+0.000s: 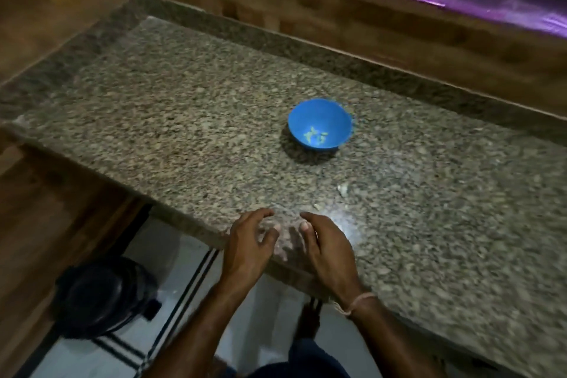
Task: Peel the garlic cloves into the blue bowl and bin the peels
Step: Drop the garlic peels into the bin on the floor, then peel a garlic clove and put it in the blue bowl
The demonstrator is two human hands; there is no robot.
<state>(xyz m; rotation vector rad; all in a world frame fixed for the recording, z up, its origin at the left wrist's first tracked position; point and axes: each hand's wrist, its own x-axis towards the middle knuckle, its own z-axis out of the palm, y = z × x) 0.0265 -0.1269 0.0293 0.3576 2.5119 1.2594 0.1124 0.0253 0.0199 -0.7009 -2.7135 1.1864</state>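
Fingers (264, 213) of the left hand (245, 247) and right hand (329, 250) curve loosely, holding nothing, over the near edge of the speckled granite bench (153, 101). 1 blue bowl (305, 115) holding garlic cloves (316, 134) sits mid-bench, with a pale peel scrap (343, 189) nearer the hands. Wood-look walls (337, 24) surround the bench.

Blue bowl (319, 124) and peel scrap (343, 189) on granite counter (184, 120)

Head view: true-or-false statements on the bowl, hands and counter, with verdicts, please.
1. The blue bowl stands on the granite counter. True.
2. The bowl is empty. False: a few pale pieces lie in it.
3. The left hand and the right hand are at the counter's near edge. True.
4. The left hand grips the bowl. False: it is apart from it.
5. The dark round container stands on the floor. True.
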